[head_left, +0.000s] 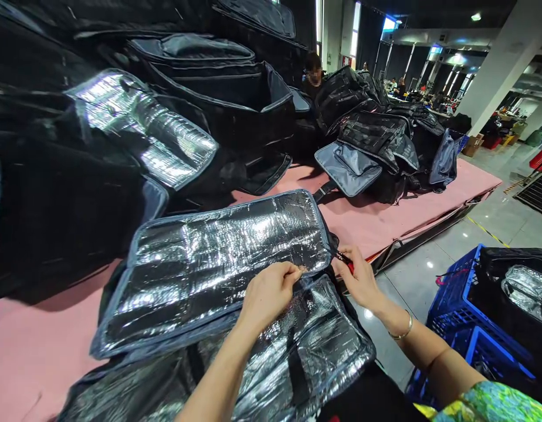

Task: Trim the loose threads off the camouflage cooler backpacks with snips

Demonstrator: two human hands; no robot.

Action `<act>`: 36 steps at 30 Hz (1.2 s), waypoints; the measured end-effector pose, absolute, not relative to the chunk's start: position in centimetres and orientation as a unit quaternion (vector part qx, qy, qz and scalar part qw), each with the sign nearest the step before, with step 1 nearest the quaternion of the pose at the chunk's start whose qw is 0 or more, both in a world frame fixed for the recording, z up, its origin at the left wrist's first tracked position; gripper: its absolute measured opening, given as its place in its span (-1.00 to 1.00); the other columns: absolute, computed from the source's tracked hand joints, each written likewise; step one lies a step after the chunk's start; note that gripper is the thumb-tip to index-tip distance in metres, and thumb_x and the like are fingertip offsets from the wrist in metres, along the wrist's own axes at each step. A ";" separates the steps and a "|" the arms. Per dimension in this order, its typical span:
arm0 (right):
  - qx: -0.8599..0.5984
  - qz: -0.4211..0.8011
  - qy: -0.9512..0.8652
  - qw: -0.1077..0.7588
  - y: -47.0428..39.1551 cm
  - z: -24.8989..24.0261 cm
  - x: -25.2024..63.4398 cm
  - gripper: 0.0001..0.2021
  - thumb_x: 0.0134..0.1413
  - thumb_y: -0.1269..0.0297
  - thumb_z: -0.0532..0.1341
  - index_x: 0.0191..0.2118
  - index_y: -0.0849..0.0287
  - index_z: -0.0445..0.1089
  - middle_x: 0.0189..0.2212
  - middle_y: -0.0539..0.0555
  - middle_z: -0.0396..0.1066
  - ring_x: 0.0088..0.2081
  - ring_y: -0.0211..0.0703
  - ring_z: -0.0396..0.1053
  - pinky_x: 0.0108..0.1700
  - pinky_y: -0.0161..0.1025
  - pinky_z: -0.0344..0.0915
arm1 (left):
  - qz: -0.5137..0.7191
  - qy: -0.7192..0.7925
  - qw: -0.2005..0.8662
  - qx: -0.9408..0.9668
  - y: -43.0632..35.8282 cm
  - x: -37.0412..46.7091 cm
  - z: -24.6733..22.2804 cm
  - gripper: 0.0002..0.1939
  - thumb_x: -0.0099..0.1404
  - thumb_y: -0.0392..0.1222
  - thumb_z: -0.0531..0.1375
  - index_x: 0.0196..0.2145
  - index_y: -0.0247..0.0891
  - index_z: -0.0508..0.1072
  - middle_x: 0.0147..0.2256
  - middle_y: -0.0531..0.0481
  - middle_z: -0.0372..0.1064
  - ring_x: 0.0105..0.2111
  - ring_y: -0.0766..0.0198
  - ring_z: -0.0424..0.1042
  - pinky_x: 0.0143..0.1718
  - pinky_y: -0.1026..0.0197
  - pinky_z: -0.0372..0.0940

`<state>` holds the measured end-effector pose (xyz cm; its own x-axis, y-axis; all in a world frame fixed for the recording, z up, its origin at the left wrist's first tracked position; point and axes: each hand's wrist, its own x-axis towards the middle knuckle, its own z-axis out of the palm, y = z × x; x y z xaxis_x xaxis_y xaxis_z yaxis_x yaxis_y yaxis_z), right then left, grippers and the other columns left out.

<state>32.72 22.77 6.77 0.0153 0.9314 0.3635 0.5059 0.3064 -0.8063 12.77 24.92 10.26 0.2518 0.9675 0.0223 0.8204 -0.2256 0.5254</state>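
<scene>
A black bag lies open before me, its silver-lined lid (pixel 236 246) spread flat with grey binding around the edge. Below the lid is the bag's silver-lined body (pixel 315 346), nearer to me. My left hand (pixel 268 293) is closed in a pinch at the lid's lower right corner, over the binding; what is between the fingertips is too small to make out. My right hand (pixel 359 278), a bracelet on its wrist, is closed around a small black-and-red tool (pixel 346 261). The tool's dark tip points at the lid's right corner; the fingers partly hide it.
Black bags (pixel 209 111) are piled along the left and back of the pink table (pixel 438 205). More bags (pixel 376 135) lie at the far right end. Blue crates (pixel 456 293) holding a silver-lined bag stand on the floor at right. A person (pixel 314 73) is behind the pile.
</scene>
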 end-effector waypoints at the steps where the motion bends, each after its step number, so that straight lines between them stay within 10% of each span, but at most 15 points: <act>1: -0.538 0.184 -0.681 0.461 22.5 6.8 33.0 -0.77 0.19 0.18 0.06 -0.11 0.17 0.26 -0.30 0.05 0.38 -0.31 -0.20 0.33 -0.23 -0.25 0.24 | 0.168 0.590 0.222 0.758 25.0 12.9 10.6 -0.72 0.25 -0.09 -0.04 -0.38 -0.18 0.43 -0.36 0.00 0.48 -0.34 0.18 0.42 -0.37 0.22 0.18; 10: -0.468 -0.040 -0.785 0.404 21.8 5.2 33.6 -0.83 0.21 0.35 0.07 -0.18 0.16 0.40 -0.37 0.12 0.43 -0.28 -0.12 0.33 -0.24 -0.19 0.26 | 0.157 0.600 0.241 0.746 24.9 13.0 10.8 -0.71 0.23 -0.05 -0.06 -0.39 -0.18 0.41 -0.35 -0.02 0.48 -0.40 0.18 0.40 -0.40 0.22 0.13; 36: -0.429 -0.131 -0.838 0.311 22.5 6.8 32.9 -0.77 0.25 0.27 0.03 -0.19 0.17 0.42 -0.41 0.09 0.42 -0.41 -0.17 0.22 -0.39 -0.20 0.09 | 0.171 0.588 0.224 0.758 24.7 13.1 10.5 -0.71 0.25 -0.09 -0.06 -0.39 -0.19 0.41 -0.32 -0.03 0.47 -0.34 0.19 0.40 -0.36 0.23 0.15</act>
